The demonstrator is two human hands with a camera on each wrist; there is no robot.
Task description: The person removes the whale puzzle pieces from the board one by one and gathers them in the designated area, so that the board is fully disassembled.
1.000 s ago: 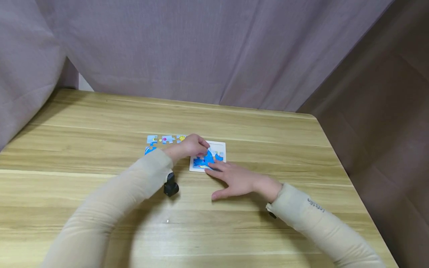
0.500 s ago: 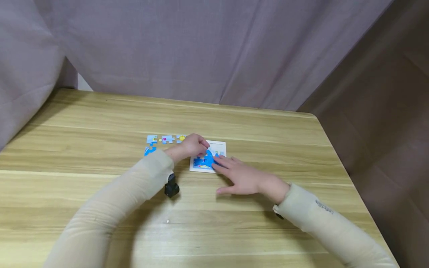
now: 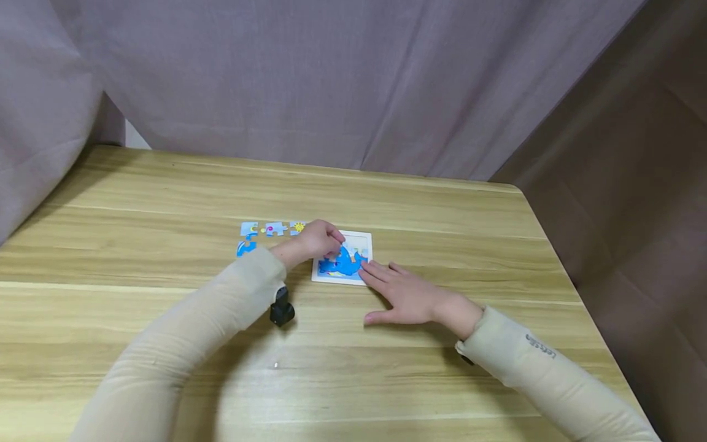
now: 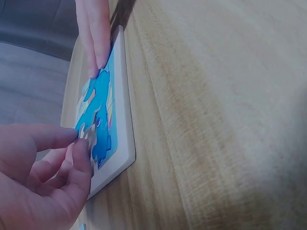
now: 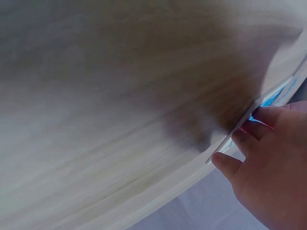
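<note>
A white-rimmed puzzle tray (image 3: 361,234) lies flat on the table, holding joined pieces of a blue cartoon sea animal (image 3: 342,265). My left hand (image 3: 318,239) reaches over its left side. In the left wrist view, thumb and index finger pinch the edge of a blue puzzle piece (image 4: 86,120), tilted up a little from the tray; part of it is hidden by the fingers. My right hand (image 3: 409,298) has its fingers extended, their tips touching the picture's right side. The right wrist view shows that hand (image 5: 273,163) across the tray's edge.
Several loose puzzle pieces lie left of the tray, among them one with a sun (image 3: 298,227), one with a pink dot (image 3: 274,229) and a blue one (image 3: 246,248). A black wrist device (image 3: 282,309) hangs under the left sleeve. A curtain (image 3: 265,86) stands behind the table.
My right hand has slid right, from the middle of the picture to its right edge, uncovering more of the blue animal. The left hand keeps its place and its pinch.
</note>
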